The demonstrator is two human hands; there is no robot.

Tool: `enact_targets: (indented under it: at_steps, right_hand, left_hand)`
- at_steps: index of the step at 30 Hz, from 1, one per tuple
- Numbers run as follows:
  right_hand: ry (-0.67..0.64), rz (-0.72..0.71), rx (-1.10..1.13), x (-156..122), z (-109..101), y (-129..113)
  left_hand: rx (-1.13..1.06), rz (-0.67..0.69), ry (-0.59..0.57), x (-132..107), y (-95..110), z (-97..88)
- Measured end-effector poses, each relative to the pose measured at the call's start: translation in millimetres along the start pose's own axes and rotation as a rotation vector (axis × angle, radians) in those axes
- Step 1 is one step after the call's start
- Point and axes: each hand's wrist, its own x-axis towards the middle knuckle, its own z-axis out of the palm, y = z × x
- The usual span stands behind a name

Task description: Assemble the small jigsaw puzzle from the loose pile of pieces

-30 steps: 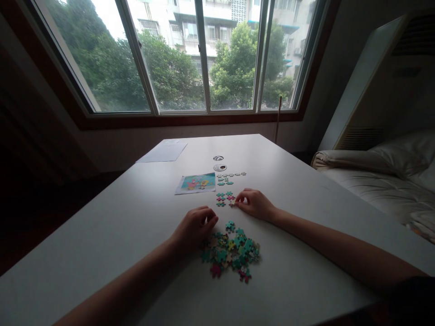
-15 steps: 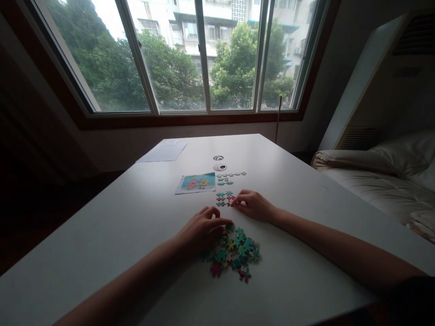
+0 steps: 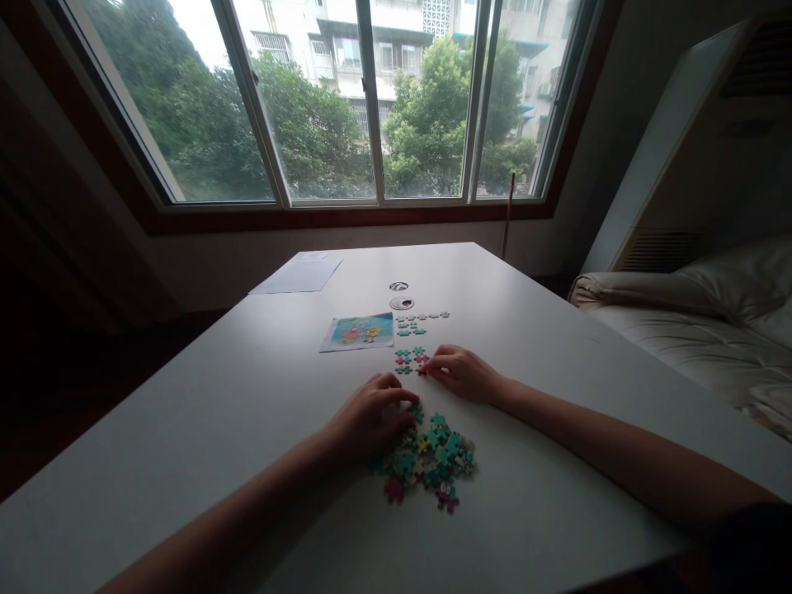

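A smooth, white, flat-topped table (image 3: 216,396) stretched away toward a wide, metal-framed sliding window (image 3: 370,107) in a dim room; a pale, padded couch (image 3: 662,330) stood to the right. A loose heap of mostly green cardboard jigsaw pieces (image 3: 436,454) lay on the near half of the table, its pieces pointing in mixed directions. Beyond it, small sorted jigsaw pieces (image 3: 403,360) formed short rows running left to right, beside a rectangular, blue colour-printed picture sheet (image 3: 362,331) whose long axis ran crosswise, its right end slightly farther off. The left hand (image 3: 374,412) curled at the heap's far left edge, index finger extended; whether it pinched a piece could not be told. The right hand's (image 3: 461,371) fingertips met at a small reddish jigsaw piece (image 3: 421,370), its long axis too small to determine; a firm grip could not be confirmed.
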Motion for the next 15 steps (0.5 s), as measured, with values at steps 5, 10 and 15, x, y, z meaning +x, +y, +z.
enact_targets:
  at_steps: [5, 10, 15]
  right_hand:
    - [0.026, 0.041, 0.022, -0.2, 2.2, 3.9]
    - [0.046, 0.091, 0.021, 2.9, 4.9, 4.4]
    - [0.044, 0.093, 0.031, 5.4, 7.9, 5.6]
  left_hand:
    - [-0.017, -0.039, -0.026, 3.1, 1.1, -1.6]
    - [-0.025, -0.042, -0.083, 3.6, 0.7, -4.7]
    - [-0.065, -0.076, -0.082, 4.2, 1.2, -5.0]
